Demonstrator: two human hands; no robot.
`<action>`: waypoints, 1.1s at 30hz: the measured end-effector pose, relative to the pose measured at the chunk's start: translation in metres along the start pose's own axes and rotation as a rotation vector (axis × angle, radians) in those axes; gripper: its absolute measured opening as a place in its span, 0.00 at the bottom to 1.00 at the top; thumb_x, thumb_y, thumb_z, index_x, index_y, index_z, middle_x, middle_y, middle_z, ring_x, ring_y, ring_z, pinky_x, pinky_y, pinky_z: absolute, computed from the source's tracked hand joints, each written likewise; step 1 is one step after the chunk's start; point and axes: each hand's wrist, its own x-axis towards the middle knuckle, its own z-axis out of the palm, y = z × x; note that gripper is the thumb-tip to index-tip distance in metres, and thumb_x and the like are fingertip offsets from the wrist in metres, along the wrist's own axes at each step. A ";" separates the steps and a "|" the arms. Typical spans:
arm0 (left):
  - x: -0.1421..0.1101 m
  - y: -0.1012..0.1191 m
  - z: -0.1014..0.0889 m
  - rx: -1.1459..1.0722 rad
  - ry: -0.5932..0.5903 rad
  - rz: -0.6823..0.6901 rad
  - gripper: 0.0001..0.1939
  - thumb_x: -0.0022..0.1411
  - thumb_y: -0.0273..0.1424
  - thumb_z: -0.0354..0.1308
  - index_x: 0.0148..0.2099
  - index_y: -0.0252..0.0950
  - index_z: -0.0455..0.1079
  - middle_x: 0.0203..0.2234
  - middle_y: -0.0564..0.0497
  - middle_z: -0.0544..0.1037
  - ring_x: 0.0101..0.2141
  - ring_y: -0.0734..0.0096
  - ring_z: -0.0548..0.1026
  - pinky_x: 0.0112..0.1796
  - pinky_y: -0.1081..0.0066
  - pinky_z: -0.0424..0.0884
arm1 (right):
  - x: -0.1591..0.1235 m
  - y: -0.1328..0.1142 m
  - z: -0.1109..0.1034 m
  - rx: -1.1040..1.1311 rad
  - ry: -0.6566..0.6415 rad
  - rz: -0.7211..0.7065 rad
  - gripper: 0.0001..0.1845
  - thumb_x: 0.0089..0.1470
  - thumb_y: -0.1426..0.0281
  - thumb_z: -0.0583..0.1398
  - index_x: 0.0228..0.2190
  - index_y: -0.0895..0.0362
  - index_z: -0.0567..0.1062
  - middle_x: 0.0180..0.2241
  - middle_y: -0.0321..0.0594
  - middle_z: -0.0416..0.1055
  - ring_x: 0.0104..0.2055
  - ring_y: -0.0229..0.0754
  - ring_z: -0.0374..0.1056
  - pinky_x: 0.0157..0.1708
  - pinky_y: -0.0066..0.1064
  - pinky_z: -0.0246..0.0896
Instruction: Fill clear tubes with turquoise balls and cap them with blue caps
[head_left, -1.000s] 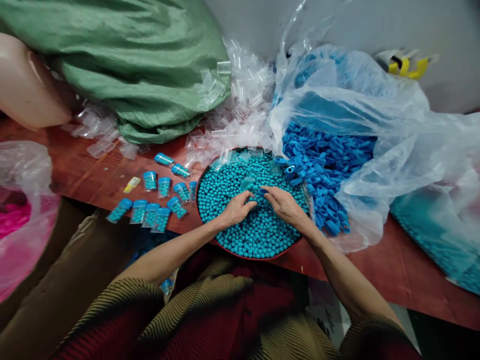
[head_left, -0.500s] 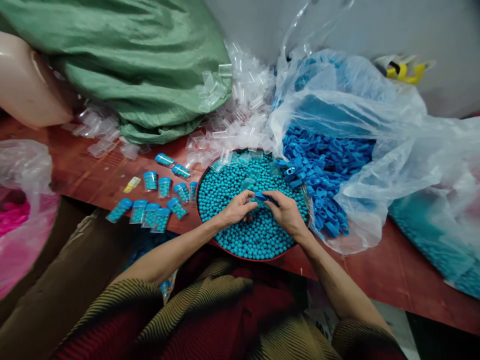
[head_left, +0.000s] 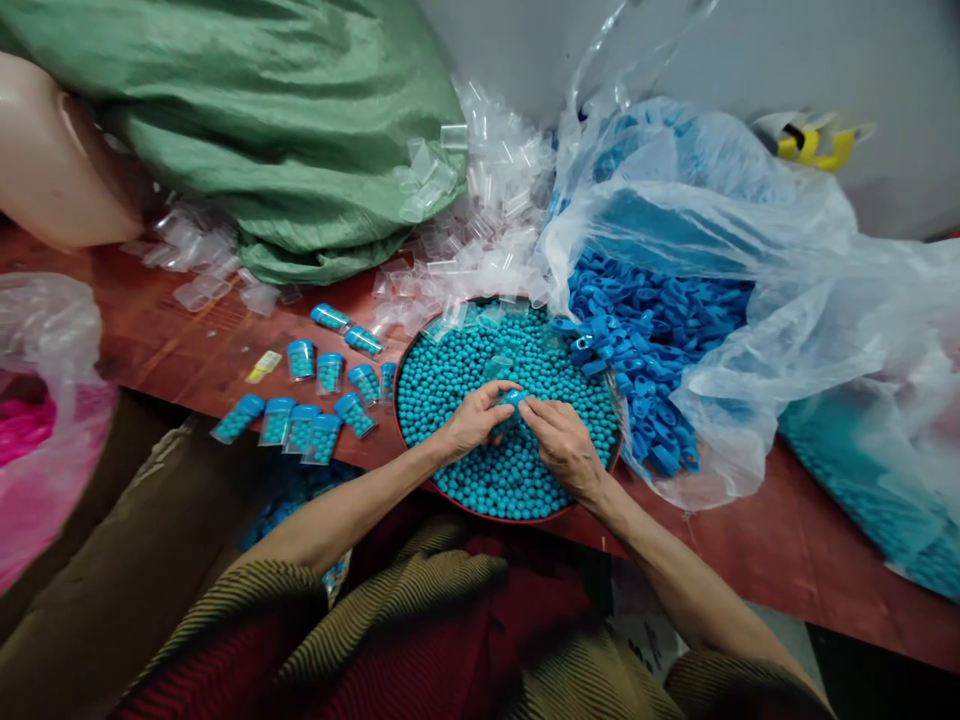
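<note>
Over a round red-rimmed tray (head_left: pixel 400 420) full of turquoise balls (head_left: pixel 502 490), my two hands meet. Between the thumb and fingers of my left hand (head_left: pixel 474 420) is a small plastic jar, mostly hidden by the fingers. The fingers of my right hand (head_left: pixel 568 447) are closed on its blue cap (head_left: pixel 514 397), which sits at the jar's top; whether it is fully seated I cannot tell. One clear empty jar (head_left: pixel 498 368) lies on the balls just beyond my left fingertips. Left of the tray, several filled jars with blue caps (head_left: pixel 301 360) lie on the red table.
Clear empty jars (head_left: pixel 491 220) are heaped behind the tray, beside a green sack (head_left: pixel 300 130). Loose blue caps (head_left: pixel 652 340) spill from a clear plastic bag (head_left: pixel 795 270) at the right. A bag of turquoise balls (head_left: pixel 862 490) lies far right, and pink pieces (head_left: pixel 26 425) at far left.
My right hand has turned and lowered the blue cap onto the jar; earlier the cap was held flat above it. My left hand stays almost in place.
</note>
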 end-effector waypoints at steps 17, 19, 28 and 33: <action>0.000 0.003 -0.002 0.003 -0.088 -0.034 0.29 0.56 0.37 0.58 0.59 0.36 0.59 0.24 0.58 0.66 0.15 0.85 0.63 0.15 0.81 0.53 | -0.005 0.002 -0.004 0.290 0.123 0.139 0.14 0.58 0.73 0.55 0.39 0.50 0.79 0.41 0.43 0.77 0.42 0.42 0.72 0.41 0.38 0.70; 0.001 0.002 -0.003 -0.016 -0.138 -0.049 0.31 0.56 0.37 0.58 0.60 0.37 0.58 0.24 0.58 0.67 0.16 0.85 0.64 0.15 0.81 0.52 | -0.006 0.001 -0.006 0.303 0.139 0.167 0.13 0.57 0.73 0.55 0.38 0.50 0.79 0.41 0.43 0.77 0.42 0.43 0.72 0.41 0.39 0.70; 0.000 -0.001 0.002 0.139 -0.056 0.038 0.34 0.48 0.27 0.62 0.59 0.37 0.61 0.22 0.60 0.67 0.17 0.86 0.61 0.18 0.80 0.59 | 0.002 -0.005 -0.010 0.446 0.162 0.324 0.10 0.56 0.70 0.58 0.36 0.49 0.79 0.36 0.38 0.78 0.38 0.41 0.73 0.40 0.37 0.70; 0.000 -0.001 0.002 0.076 -0.059 -0.014 0.33 0.49 0.27 0.60 0.59 0.36 0.61 0.18 0.61 0.65 0.14 0.85 0.60 0.16 0.81 0.55 | 0.003 -0.007 -0.008 0.447 0.166 0.299 0.10 0.55 0.71 0.58 0.35 0.50 0.79 0.36 0.39 0.78 0.38 0.42 0.73 0.40 0.37 0.69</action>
